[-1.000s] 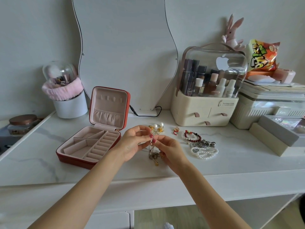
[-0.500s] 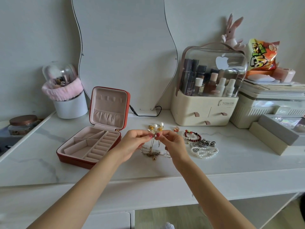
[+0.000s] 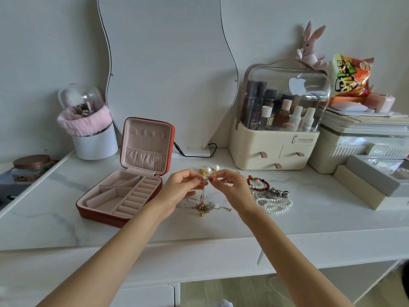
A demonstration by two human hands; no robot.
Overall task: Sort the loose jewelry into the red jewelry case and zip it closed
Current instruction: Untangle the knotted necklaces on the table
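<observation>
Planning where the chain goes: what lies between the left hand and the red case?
Only bare tabletop separates left hand from red case, head view.

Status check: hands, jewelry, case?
Left hand and right hand pinch a thin gold chain necklace, lifted above the tangled pile. Red zip jewelry case open, compartments bare. Nothing blocking.

A white marble-look tabletop [image 3: 66, 222] is seen, with the open red jewelry case [image 3: 124, 196] set at nine o'clock of centre. A tangle of chains [image 3: 205, 207] is laid at centre; at three o'clock, a beaded bracelet [image 3: 259, 183] and pearl strand [image 3: 275, 206] are placed. A cosmetics organizer [image 3: 272, 151] is stood at one o'clock, a white brush pot [image 3: 95, 145] at ten.
</observation>
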